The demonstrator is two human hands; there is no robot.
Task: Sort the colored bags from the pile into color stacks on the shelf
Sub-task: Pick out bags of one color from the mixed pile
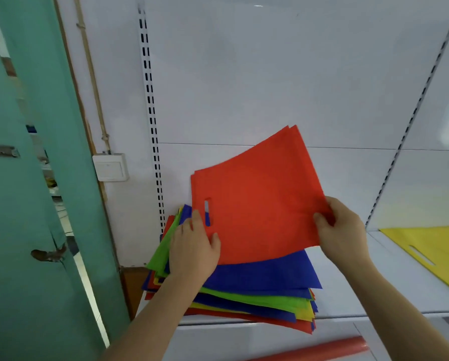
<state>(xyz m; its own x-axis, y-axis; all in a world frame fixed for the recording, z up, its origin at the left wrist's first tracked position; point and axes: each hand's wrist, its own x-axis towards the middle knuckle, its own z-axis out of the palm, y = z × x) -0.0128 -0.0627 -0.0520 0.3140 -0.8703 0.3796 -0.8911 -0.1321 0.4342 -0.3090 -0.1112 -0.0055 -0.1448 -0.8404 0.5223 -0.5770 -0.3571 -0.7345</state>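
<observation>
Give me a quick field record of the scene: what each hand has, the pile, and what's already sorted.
held item: red bag, lifted above the pile
right hand: pinches the red bag's right edge
left hand: holds the red bag's lower left corner near its handle slot
pile: mixed blue, green, yellow and red bags on the shelf, blue on top
sorted so far: yellow bag lying flat at right

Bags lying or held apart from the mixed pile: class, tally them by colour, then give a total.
Red bag, held by the left hand and the right hand: 1
Yellow bag, on the shelf: 1
Total: 2
</observation>
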